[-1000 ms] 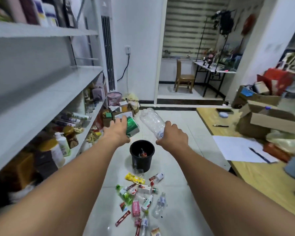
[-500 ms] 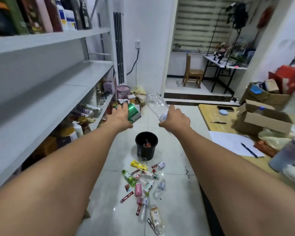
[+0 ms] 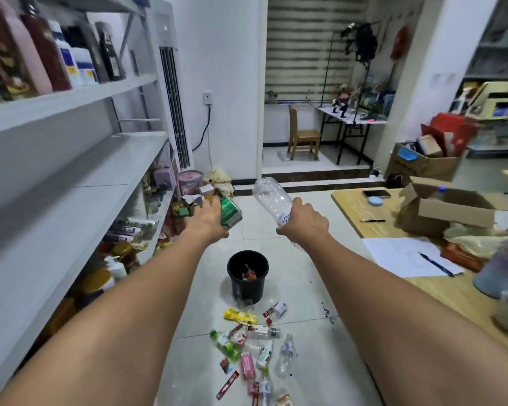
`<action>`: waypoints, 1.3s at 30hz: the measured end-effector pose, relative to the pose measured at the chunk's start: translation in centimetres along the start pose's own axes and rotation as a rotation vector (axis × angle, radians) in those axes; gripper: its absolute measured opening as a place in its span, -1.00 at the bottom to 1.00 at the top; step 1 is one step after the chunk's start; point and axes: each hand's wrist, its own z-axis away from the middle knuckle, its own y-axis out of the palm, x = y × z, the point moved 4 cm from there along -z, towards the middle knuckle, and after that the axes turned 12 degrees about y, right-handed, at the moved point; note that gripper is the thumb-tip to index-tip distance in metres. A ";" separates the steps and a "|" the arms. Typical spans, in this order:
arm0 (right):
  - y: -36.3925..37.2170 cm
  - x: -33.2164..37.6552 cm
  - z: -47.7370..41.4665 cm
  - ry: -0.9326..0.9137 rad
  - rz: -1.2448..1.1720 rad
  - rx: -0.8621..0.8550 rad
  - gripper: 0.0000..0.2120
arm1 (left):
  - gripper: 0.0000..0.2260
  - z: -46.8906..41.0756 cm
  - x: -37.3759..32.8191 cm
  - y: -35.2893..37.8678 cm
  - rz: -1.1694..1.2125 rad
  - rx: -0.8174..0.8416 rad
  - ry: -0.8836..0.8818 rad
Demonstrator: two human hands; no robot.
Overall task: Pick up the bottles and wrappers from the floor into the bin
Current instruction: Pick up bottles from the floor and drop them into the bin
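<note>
A small black bin [image 3: 247,276] stands on the tiled floor with a few pieces of litter inside. My left hand [image 3: 207,218] grips a green can [image 3: 230,213], held out above and left of the bin. My right hand [image 3: 304,224] holds a crumpled clear plastic bottle [image 3: 272,199] above and right of the bin, its base pointing up and away. Both arms are stretched forward. In front of the bin lies a pile of litter [image 3: 252,347]: several small bottles and wrappers, among them a yellow wrapper [image 3: 239,315] and a clear bottle [image 3: 286,354].
Grey shelves [image 3: 71,183] with bottles and jars run along the left. A wooden table [image 3: 440,276] with paper, a pen and a cardboard box [image 3: 449,210] stands on the right. A doorway with a wooden chair [image 3: 301,136] lies ahead.
The view has tilted up and pulled back, so the bin and litter pile sit lower and smaller. Both hands keep their hold and have moved apart, higher above the bin.
</note>
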 end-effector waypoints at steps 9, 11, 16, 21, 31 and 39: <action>1.1 2.1 -4.3 0.044 0.011 -0.002 -0.40 | -0.21 -6.4 1.1 1.6 0.054 0.028 0.071; 0.9 2.2 -5.6 0.029 0.027 -0.014 -0.39 | -0.20 -7.6 1.0 2.0 0.059 0.028 0.074; 1.4 2.3 -9.6 0.008 0.046 -0.018 -0.38 | -0.20 -10.7 0.9 3.2 0.030 0.055 0.055; 2.7 2.5 -13.8 -0.038 0.061 0.026 -0.42 | -0.25 -14.2 0.8 3.4 0.029 0.078 -0.007; 5.0 4.2 -20.6 -0.108 0.085 0.096 -0.38 | -0.18 -20.0 0.5 4.2 0.036 0.070 -0.076; 7.1 8.6 -25.7 -0.094 0.068 0.081 -0.34 | -0.23 -26.9 2.6 4.6 0.079 0.065 -0.043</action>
